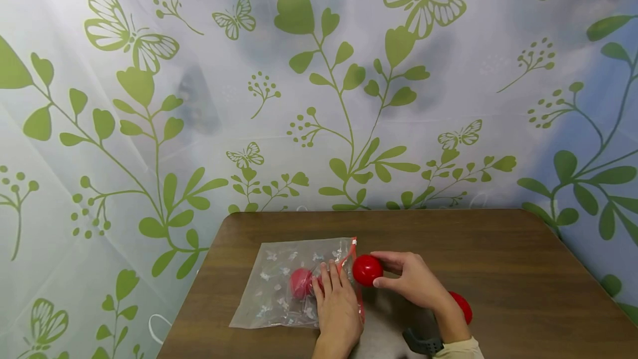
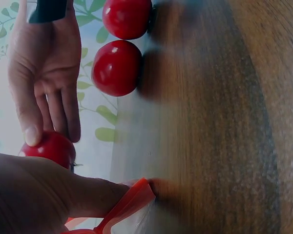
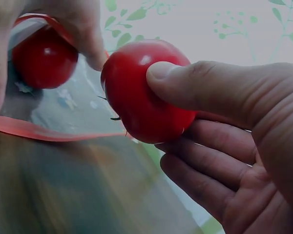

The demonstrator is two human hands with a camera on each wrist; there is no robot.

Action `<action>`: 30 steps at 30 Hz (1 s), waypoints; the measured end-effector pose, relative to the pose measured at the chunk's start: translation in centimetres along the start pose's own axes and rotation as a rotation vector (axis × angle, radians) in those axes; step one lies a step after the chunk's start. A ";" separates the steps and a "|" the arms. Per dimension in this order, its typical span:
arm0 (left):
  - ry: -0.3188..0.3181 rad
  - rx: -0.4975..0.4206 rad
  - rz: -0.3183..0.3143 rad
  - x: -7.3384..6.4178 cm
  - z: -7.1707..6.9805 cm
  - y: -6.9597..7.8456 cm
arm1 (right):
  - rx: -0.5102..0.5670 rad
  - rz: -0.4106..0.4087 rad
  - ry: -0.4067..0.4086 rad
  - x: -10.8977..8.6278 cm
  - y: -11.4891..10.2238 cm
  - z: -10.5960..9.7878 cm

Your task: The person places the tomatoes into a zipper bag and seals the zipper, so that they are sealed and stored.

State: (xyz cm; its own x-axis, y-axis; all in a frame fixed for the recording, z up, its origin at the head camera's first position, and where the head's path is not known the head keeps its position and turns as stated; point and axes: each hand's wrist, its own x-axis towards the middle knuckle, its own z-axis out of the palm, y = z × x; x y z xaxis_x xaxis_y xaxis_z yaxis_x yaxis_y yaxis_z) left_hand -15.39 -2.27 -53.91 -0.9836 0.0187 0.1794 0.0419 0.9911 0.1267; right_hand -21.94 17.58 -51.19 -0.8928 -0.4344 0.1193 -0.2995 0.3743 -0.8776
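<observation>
A clear plastic zip bag with a red-orange edge lies on the table, its mouth facing right. Inside is a tomato; more red beside it is partly covered by my left hand. That hand rests on the bag near the mouth, fingers spread and fairly straight. The right wrist view shows its fingers at the gaping rim, with a tomato visible within. My right hand holds another tomato between thumb and fingers, just outside the mouth.
Two tomatoes stand on the table in the left wrist view, one tomato next to another tomato. The head view shows red tomato skin behind my right wrist. A leaf-patterned curtain hangs behind the brown wooden table.
</observation>
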 end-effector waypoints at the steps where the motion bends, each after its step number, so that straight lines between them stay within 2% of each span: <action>1: 0.001 0.000 0.000 0.0 0.0 0.0 | 0.001 0.006 -0.002 0.1 0.0 0.2; 21: -0.051 -0.026 -0.021 0.1 -0.3 0.3 | -0.039 0.050 -0.026 1.2 2.0 3.3; 30: -0.043 -0.025 -0.022 0.2 -0.3 0.2 | -0.030 0.070 -0.009 1.4 2.2 3.8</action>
State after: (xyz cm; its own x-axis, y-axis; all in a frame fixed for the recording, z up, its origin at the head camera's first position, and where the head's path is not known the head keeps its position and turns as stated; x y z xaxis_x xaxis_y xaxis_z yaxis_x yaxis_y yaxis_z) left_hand -15.53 -2.15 -53.61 -0.9910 0.0030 0.1338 0.0239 0.9877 0.1547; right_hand -22.51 14.68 -54.76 -0.9089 -0.4135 0.0536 -0.2461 0.4283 -0.8695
